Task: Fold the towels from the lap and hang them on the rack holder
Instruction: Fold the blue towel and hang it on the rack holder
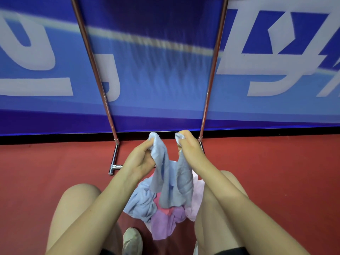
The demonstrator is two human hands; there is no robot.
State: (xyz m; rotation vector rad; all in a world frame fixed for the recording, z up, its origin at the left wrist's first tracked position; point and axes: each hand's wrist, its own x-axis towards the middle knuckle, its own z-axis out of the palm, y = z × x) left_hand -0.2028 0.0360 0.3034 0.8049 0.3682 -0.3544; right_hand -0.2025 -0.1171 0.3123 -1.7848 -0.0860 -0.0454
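From the head camera I looked down at two bare hands raised over the lap. My left hand [141, 157] had its fingers curled round one upper corner of a pale blue, soft cloth towel [171, 181], and my right hand [187, 150] pinched the other upper corner, so that one towel hung between them in two drooping folds, its lower end reaching the pile below. In that pile, between the two bare knees, I counted four more crumpled cloths: a second pale blue towel [139, 203] on the left, a lilac towel [163, 223] at the front, a hot pink towel [165, 210] mostly buried, and a pale pink towel [196, 197] on the right. Beyond the hands stood the rack holder, a metal frame with two reddish upright poles [95, 70], on a red floor [55, 162] before a blue banner with white lettering [156, 52]. One pale shoe [131, 240] showed near the bottom edge.
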